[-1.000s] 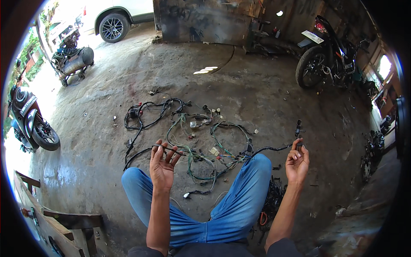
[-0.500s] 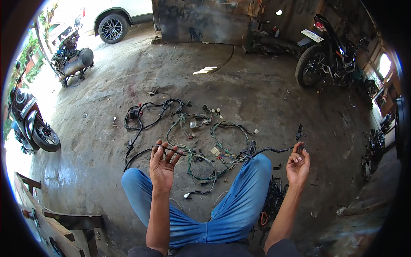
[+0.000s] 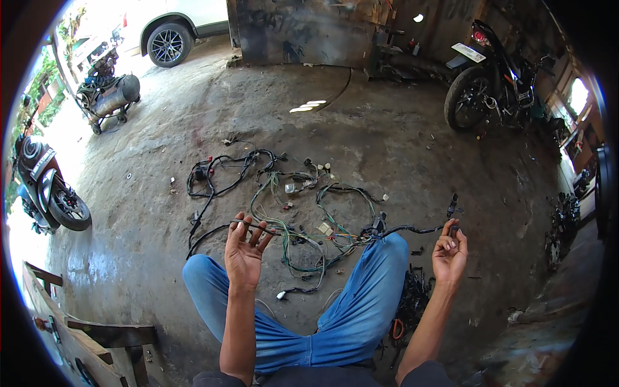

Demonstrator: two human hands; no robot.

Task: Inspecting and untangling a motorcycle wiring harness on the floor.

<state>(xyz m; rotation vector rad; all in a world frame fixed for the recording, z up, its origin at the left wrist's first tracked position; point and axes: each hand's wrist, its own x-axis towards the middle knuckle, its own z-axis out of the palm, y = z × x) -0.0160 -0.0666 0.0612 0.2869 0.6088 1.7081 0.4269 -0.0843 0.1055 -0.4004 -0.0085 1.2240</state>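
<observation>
A vehicle wiring harness (image 3: 322,258) lies spread on the floor before my knees, with black-wrapped branches, loose green wires and white connectors. My left hand (image 3: 244,261) is raised over my left knee, palm up, its fingers closed on a black-wrapped branch that runs across them. Beyond my right knee, my right hand (image 3: 449,258) pinches the end of another black branch (image 3: 416,228). A black connector (image 3: 453,205) sticks up just past those fingertips. Between the hands, the harness passes by a dark connector cluster (image 3: 376,224) at my right knee.
Dark parts and an orange-handled tool (image 3: 397,329) lie beside my right leg. A wooden bench (image 3: 97,332) stands at the lower left. Motorcycles (image 3: 58,193) stand at left and far right, with an air compressor (image 3: 116,97) and a white car (image 3: 187,26) farther back.
My right hand has shifted very slightly, its fingers curling a little differently around the branch end, and the connector has tilted a little. My left hand stays almost still.
</observation>
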